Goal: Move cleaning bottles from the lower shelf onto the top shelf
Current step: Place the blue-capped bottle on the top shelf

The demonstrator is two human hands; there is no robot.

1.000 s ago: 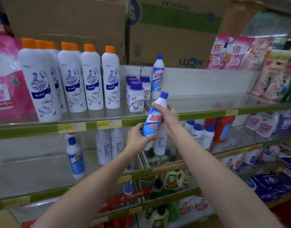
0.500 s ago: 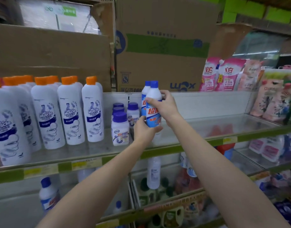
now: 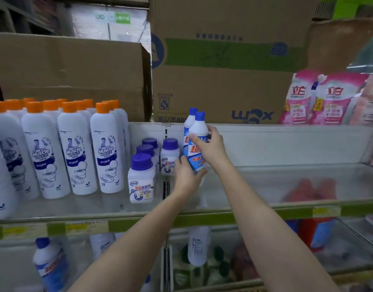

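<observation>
Since half a second ago we have carried the blue-capped bottle (image 3: 197, 142) a little deeper over the top shelf (image 3: 265, 213), so it now stands upright just in front of the matching bottle (image 3: 188, 131) already at the back wall; a second ago it was tilted in front of the shelf edge. Our right hand (image 3: 210, 147) curls round its upper body, thumb across the label. Our left hand (image 3: 186, 175) cups its lower end from the left, fingers bent round the base. We cannot tell whether the base touches the glass.

Just left of the hands stand four short jars with purple lids (image 3: 141, 178), and beyond them rows of tall white bottles with orange caps (image 3: 106, 148), which sit larger and nearer than before. Behind the shelf are cardboard boxes (image 3: 223, 76), with pink pouches (image 3: 326, 100) at the right. On the lower shelf (image 3: 234, 279) a white bottle (image 3: 198, 245) shows through the glass, and another blue-capped bottle (image 3: 48, 264) stands at the left.
</observation>
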